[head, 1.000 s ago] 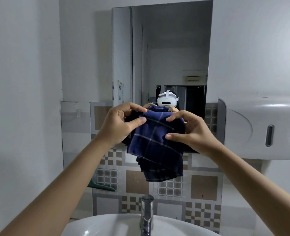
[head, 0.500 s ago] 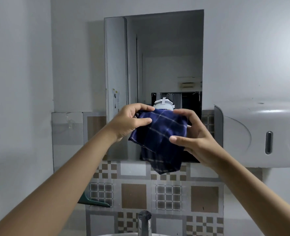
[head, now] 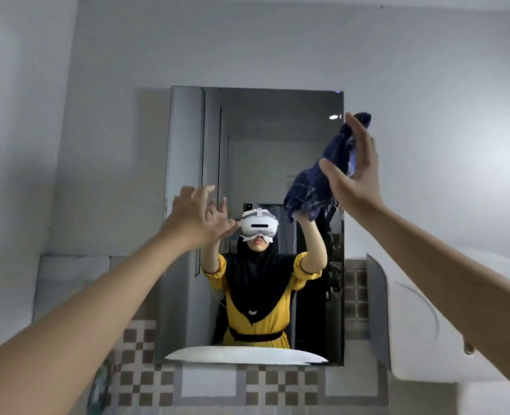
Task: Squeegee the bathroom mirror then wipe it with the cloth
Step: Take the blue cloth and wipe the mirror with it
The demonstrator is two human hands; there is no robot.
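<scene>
Cloth (head: 313, 187) soft woven plaid; mirror (head: 277, 130) glossy glass; dispenser (head: 421, 324) smooth plastic.

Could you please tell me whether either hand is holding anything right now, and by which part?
The right hand presses the bunched blue cloth at its upper part; the left hand holds nothing.

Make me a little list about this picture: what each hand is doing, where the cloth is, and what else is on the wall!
right hand: raised, pressing the cloth at the mirror's upper right edge
left hand: open, fingers spread, holding nothing, in front of the mirror's left part
cloth: dark blue plaid, bunched, hanging down from the right hand
mirror: tall rectangle on a grey wall
dispenser: white, on the wall right of the mirror
tiles: brown-and-white checks below the mirror
squeegee: not in view
</scene>
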